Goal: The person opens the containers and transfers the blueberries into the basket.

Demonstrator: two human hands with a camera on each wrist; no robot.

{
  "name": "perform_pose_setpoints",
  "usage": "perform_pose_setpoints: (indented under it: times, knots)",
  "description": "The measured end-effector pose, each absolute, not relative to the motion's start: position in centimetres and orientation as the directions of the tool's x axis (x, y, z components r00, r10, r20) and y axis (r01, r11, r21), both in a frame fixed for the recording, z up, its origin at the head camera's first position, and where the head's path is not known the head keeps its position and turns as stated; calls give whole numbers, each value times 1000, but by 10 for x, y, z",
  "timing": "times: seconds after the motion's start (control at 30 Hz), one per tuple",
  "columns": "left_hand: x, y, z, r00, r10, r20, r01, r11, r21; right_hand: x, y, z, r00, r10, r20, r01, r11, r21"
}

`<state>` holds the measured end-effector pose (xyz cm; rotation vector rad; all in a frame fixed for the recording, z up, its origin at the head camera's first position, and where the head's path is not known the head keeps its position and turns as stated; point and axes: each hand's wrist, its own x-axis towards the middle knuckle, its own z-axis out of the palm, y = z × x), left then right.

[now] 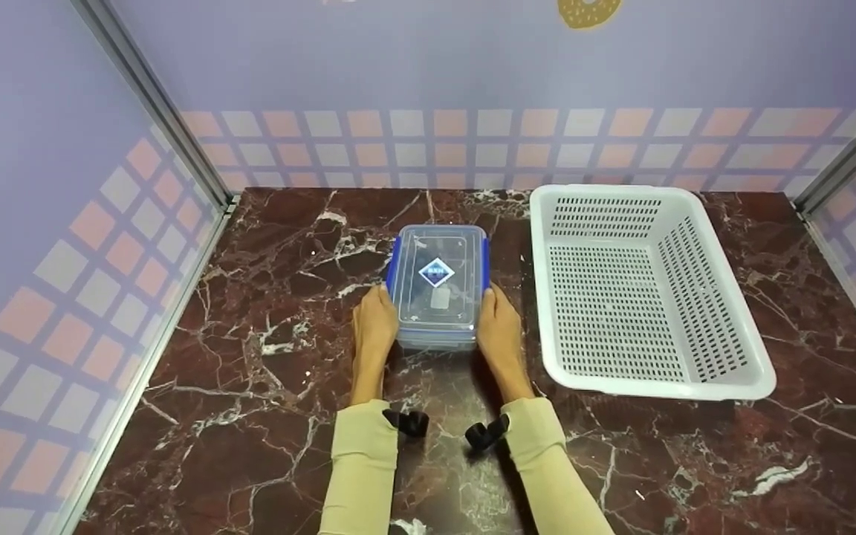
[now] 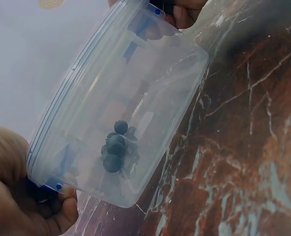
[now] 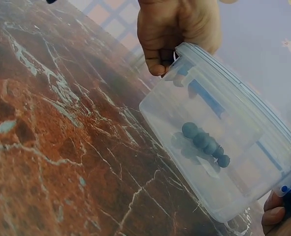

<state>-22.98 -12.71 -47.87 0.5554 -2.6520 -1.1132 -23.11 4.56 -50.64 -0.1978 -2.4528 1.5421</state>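
Observation:
A clear plastic food storage box (image 1: 435, 297) with a lid and blue side latches is between the two hands in the head view. My left hand (image 1: 377, 323) grips its left side, fingers curled at the latch. On the opposite side my right hand (image 1: 500, 327) grips it the same way. Through the wall, several dark round berries that look like blueberries (image 2: 113, 150) show clustered on the bottom; the right wrist view has these blueberries (image 3: 204, 142) in a row. The lid (image 1: 420, 245) sits on the box and bears a blue diamond label. Whether the box touches the table cannot be told.
To the right stands a white perforated plastic basket (image 1: 614, 312), with nothing seen inside. Both rest on a dark red marble-patterned tabletop (image 1: 264, 416). Purple panels with a checked border (image 1: 435, 141) enclose the back and sides.

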Motion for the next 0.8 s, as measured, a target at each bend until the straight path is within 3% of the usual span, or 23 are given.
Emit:
perform_pose_setpoints:
  times: [0.43, 0.8]
  knots:
    - [-225, -138, -488, -894, -448, 1, -293, 587, 755, -228, 45, -510, -967, 220, 129, -23, 431, -902]
    - [-232, -137, -489, -904, -427, -1, -290, 613, 735, -231, 49, -511, -937, 338, 85, 51, 375, -926]
